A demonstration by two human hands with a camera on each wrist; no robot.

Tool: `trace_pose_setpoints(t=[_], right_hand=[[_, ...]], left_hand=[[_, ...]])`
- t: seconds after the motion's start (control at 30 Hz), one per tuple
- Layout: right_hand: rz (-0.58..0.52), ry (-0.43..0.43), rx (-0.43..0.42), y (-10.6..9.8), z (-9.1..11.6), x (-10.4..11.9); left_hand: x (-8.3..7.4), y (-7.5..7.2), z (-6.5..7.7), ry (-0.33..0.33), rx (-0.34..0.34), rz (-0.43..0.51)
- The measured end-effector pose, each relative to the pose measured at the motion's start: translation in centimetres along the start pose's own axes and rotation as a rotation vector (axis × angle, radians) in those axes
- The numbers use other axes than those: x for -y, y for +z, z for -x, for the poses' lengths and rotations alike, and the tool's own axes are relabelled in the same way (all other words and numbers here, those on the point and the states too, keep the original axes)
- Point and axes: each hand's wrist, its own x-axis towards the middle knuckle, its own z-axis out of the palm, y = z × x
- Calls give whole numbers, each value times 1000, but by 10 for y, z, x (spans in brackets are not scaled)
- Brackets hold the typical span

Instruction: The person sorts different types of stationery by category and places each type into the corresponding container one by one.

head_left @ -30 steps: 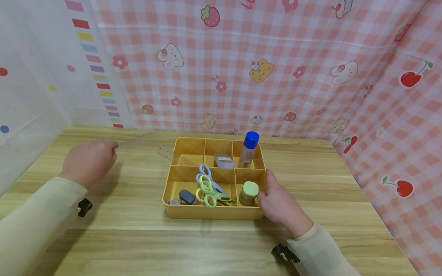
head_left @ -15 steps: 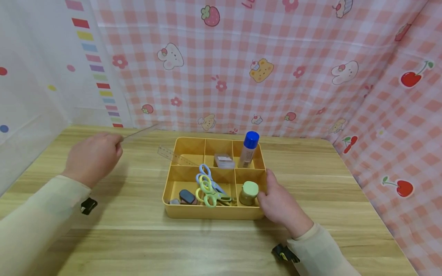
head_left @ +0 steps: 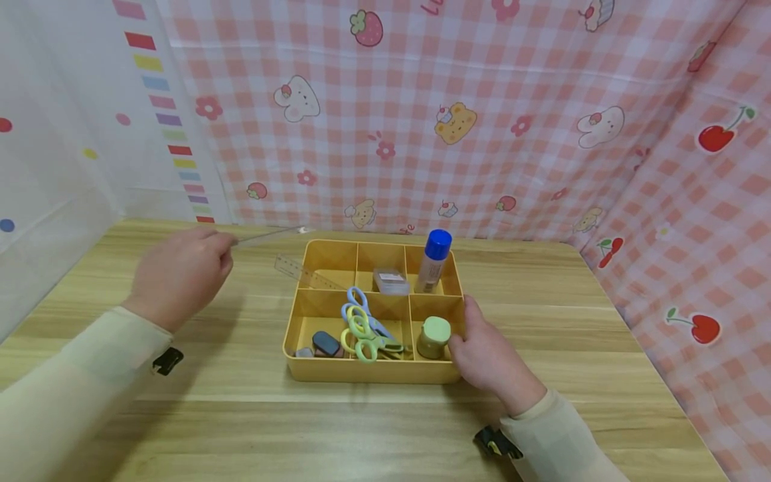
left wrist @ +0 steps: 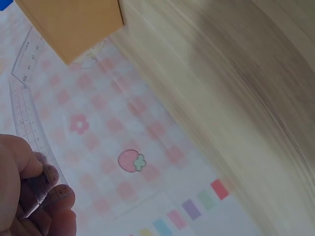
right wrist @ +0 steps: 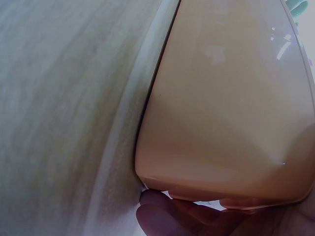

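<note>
My left hand (head_left: pixel 183 278) pinches a clear plastic ruler (left wrist: pixel 29 118) between thumb and fingers, above the table to the left of the yellow organizer box (head_left: pixel 373 373). The ruler's far end points toward the box's back left corner. With my right hand (head_left: pixel 494 355) I hold the box's right side wall; in the right wrist view its fingers (right wrist: pixel 172 216) bend round the wall's edge. A second clear ruler (head_left: pixel 307 272) leans out over the box's left rim. Blue scissors (head_left: pixel 357 304) and green-yellow scissors (head_left: pixel 369 335) lie across the front compartments.
A glue stick with blue cap (head_left: pixel 435 261) stands in the back right compartment, a small clear case (head_left: pixel 391 281) in the back middle. A green-lidded jar (head_left: pixel 435 338) sits front right, a dark eraser-like block (head_left: pixel 326 343) front left. A checked cloth (head_left: pixel 385 120) hangs behind the wooden table (head_left: pixel 337 435).
My left hand has moved right, bringing the ruler closer to the box's back left corner. The right hand and the box have stayed in place.
</note>
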Motion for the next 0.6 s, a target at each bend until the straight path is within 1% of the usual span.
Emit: trace_pose_setpoints(t=[0.17, 0.3, 0.53, 0.6], right_hand=[[0, 2, -2, 1, 0, -1], [4, 9, 1, 1, -1, -2], [9, 1, -4, 1, -1, -2], [11, 2, -5, 1, 0, -1]], left_hand=[[-8, -2, -2, 25, -16, 9], [-14, -3, -4, 58, -33, 9], [-19, -1, -6, 112, -58, 15], [-20, 0, -7, 121, -56, 14]])
